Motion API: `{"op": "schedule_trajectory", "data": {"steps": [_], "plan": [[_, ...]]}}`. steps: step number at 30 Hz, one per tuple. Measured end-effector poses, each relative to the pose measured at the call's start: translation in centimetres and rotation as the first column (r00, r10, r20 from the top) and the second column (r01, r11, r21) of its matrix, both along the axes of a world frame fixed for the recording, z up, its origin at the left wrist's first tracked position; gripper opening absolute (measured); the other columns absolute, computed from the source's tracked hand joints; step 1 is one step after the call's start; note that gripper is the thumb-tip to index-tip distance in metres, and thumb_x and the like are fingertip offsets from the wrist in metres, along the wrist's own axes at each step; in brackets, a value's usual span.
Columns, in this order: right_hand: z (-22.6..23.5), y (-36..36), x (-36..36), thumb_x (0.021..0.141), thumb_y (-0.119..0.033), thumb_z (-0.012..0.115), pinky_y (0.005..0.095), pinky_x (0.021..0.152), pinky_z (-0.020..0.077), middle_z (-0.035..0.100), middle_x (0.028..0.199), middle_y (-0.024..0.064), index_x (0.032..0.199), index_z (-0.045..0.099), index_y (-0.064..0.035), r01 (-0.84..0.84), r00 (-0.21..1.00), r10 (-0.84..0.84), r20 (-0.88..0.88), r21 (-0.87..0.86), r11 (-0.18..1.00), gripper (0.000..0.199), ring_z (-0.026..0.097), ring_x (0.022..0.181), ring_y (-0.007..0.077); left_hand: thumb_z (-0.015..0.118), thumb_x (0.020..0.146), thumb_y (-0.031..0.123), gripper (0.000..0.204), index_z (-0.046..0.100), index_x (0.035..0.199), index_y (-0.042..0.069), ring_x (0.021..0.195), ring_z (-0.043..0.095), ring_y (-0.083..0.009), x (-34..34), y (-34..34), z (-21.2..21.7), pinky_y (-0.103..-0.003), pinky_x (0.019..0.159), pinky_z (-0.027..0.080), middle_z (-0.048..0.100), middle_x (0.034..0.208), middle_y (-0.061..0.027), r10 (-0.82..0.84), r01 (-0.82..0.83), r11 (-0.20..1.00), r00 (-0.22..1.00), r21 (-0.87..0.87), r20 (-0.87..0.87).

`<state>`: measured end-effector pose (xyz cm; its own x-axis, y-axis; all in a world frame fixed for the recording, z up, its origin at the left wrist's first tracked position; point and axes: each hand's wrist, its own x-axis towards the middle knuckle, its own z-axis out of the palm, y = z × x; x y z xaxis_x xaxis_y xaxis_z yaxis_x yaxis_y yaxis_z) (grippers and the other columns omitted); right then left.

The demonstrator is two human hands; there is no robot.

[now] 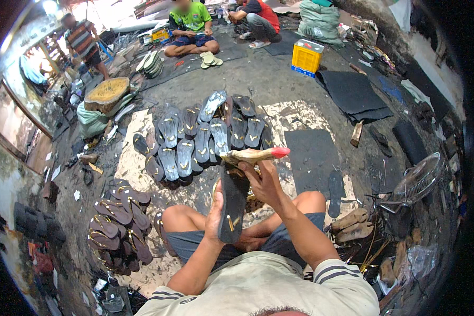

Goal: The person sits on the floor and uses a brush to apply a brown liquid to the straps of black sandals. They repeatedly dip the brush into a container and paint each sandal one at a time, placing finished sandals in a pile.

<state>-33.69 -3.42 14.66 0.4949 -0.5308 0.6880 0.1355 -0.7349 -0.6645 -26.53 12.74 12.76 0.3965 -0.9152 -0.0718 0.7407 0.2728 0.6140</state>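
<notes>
My left hand [214, 213] grips the side of a dark sandal sole [234, 203], held upright in front of my lap. Small yellow strap pieces show near the sole's lower end. At the sole's upper end, my right hand [259, 181] is closed around a pale, worn tool [253, 154] with a red end; its exact kind is unclear. The tool lies crosswise over the top of the sole, and my fingers partly hide where they meet. Just beyond are rows of black sandals [201, 142] with gold straps.
More brown sandals [118, 221] are piled at my left. A fan [418, 176] and wooden foot forms [353, 225] stand at my right. A black sheet [310, 158] lies ahead, with a yellow tin [306, 57] farther off. Two people [192, 23] sit or crouch at the back; another stands far left.
</notes>
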Motion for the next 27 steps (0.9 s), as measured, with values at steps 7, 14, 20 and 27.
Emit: {"op": "schedule_trajectory", "data": {"steps": [7, 14, 20, 27], "plan": [[-5.3, 6.7, -1.8, 0.096, -0.021, 0.062, 0.0371, 0.092, 0.0461, 0.065, 0.109, 0.0159, 0.119, 0.060, -0.0006, -0.127, 0.936, 0.231, -0.267, 0.355, 0.926, 0.030, 0.060, 0.104, 0.0288, 0.041, 0.104, 0.044, 0.054, 0.033, 0.147, 0.013, 0.120, 0.057, -0.0264, 3.1, -0.4, -3.3, -0.043, 0.099, 0.051, 0.053, 0.136, -0.0109, 0.070, -0.075, 0.993, 0.996, -0.088, -0.058], [-1.8, 4.5, -5.1, 0.101, -0.027, 0.059, 0.0272, 0.083, 0.0465, 0.064, 0.101, 0.0044, 0.109, 0.063, 0.0003, 0.122, 0.991, -0.058, -0.121, 0.630, 0.767, 0.029, 0.056, 0.091, 0.0114, 0.045, 0.098, 0.055, 0.060, 0.058, 0.124, 0.003, 0.083, 0.069, -0.0280, 10.9, -0.5, -7.2, -0.038, 0.069, 0.061, 0.068, 0.108, -0.0156, 0.191, -0.174, 0.981, 0.929, 0.083, -0.318], [-4.1, 1.9, -10.2, 0.098, -0.029, 0.064, 0.0247, 0.069, 0.0400, 0.057, 0.086, -0.0017, 0.099, 0.061, -0.0008, 0.280, 0.944, -0.322, -0.066, 0.677, 0.681, 0.028, 0.047, 0.078, 0.0068, 0.052, 0.098, 0.041, 0.047, 0.052, 0.130, 0.006, 0.102, 0.062, -0.0337, 16.3, -4.3, -13.8, -0.046, 0.086, 0.056, 0.061, 0.120, -0.0171, 0.200, -0.182, 0.980, 0.921, 0.086, -0.334], [-4.0, 0.9, -10.3, 0.096, -0.035, 0.066, 0.0254, 0.066, 0.0407, 0.056, 0.081, -0.0012, 0.090, 0.062, -0.0015, 0.370, 0.928, -0.301, -0.220, 0.653, 0.661, 0.034, 0.046, 0.075, 0.0073, 0.053, 0.097, 0.050, 0.053, 0.054, 0.133, 0.011, 0.100, 0.063, -0.0241, 31.8, -5.8, -14.5, -0.039, 0.079, 0.053, 0.063, 0.116, -0.0089, 0.554, -0.467, 0.607, 0.829, 0.643, 0.079]]}}
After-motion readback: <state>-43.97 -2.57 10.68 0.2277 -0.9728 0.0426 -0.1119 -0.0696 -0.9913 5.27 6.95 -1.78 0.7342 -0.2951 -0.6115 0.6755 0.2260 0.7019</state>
